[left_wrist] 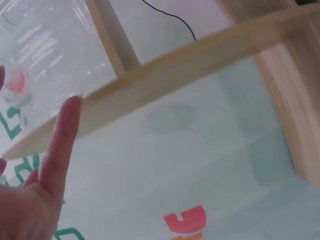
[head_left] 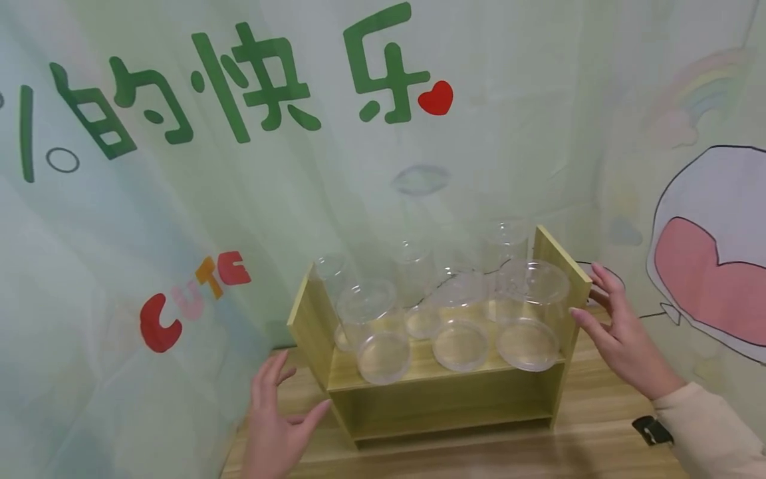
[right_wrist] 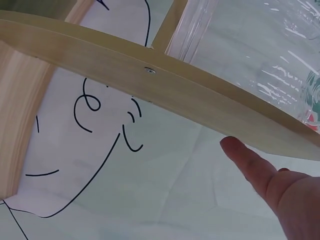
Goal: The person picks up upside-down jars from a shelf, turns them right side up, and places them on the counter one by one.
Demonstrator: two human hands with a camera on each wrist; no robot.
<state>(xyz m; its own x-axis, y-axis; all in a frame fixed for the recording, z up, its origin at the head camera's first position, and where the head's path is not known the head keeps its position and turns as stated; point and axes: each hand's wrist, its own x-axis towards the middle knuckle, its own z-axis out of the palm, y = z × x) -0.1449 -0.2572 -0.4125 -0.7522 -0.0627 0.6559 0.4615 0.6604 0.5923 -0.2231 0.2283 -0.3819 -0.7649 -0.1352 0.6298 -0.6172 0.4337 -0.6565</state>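
Just between left hand and right hand, wooden shelf.

Soft, even daylight-like light fills the head view, with hardly a shadow. The clear plastic round jars catch pale glare on their rims. Both wrist views run bright and washed-out, with fingers blurred up close.

pale wooden shelf rack, upright on table; clear jars — top tier
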